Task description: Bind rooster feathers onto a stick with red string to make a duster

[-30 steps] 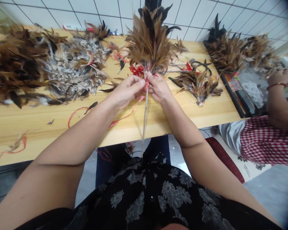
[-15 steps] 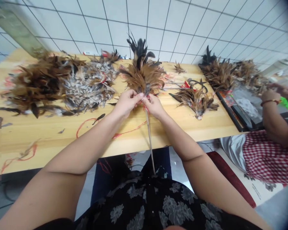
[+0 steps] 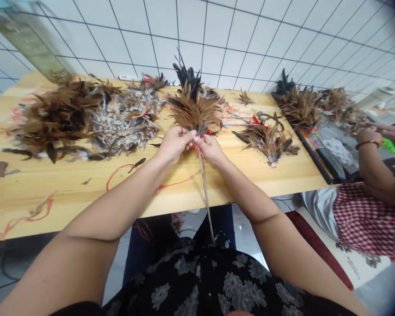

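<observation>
A feather duster [image 3: 197, 107] with brown and black feathers points away from me in the middle. Its thin stick [image 3: 205, 193] runs back over the table edge toward my waist. My left hand [image 3: 176, 142] is closed, thumb and fingers pinching the base of the feathers where they meet the stick. Close against it, my right hand [image 3: 210, 147] pinches the same spot from the other side. Red string [image 3: 179, 181] is bunched at that joint and trails left across the table. The exact hold of the fingertips is partly hidden.
Piles of brown feathers [image 3: 66, 114] and grey feathers [image 3: 127, 116] lie on the left of the wooden table [image 3: 95, 210]. Right of my hands are a smaller feather bunch [image 3: 270, 142] and black-handled scissors [image 3: 272, 118]. A co-worker's hands [image 3: 370, 135] are at the far right.
My hands stay at the feather base, with only slight finger movement. The whole view has shifted a little, and the co-worker's hands have moved slightly.
</observation>
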Demonstrator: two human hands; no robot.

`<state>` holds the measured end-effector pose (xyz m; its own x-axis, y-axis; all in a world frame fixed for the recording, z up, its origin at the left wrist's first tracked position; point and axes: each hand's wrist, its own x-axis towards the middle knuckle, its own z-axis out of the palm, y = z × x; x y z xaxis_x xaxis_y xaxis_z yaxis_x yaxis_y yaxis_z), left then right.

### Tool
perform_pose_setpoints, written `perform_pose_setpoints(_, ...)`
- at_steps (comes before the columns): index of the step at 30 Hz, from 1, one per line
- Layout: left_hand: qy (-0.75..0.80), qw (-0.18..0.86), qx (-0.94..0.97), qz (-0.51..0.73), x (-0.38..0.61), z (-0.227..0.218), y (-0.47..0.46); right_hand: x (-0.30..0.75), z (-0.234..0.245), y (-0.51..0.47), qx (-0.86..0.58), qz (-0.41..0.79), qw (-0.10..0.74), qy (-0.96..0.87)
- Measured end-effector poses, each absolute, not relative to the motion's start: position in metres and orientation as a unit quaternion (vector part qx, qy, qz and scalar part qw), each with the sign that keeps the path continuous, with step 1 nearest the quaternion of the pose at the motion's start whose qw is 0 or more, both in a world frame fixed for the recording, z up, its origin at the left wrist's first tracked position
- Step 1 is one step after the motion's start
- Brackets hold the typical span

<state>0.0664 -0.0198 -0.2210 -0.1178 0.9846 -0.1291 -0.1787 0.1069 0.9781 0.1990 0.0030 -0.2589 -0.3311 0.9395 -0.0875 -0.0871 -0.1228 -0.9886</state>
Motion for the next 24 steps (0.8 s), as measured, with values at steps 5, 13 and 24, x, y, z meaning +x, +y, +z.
perform_pose_setpoints(5,0.518,0.522,0.402,0.545,0.067,-0.224,-0.020,0.194,-0.244,-0.010,-0.409,0.684,0.433,-0.421)
perform_pose_setpoints(13,0.492,0.533,0.400,0.561,0.066,-0.220,-0.022,0.199,-0.238,-0.013,-0.425,0.692,0.423,-0.401)
perform_pose_setpoints(24,0.428,0.566,0.437,0.553,0.060,-0.240,-0.012,0.199,-0.233,-0.014,-0.432,0.695,0.406,-0.407)
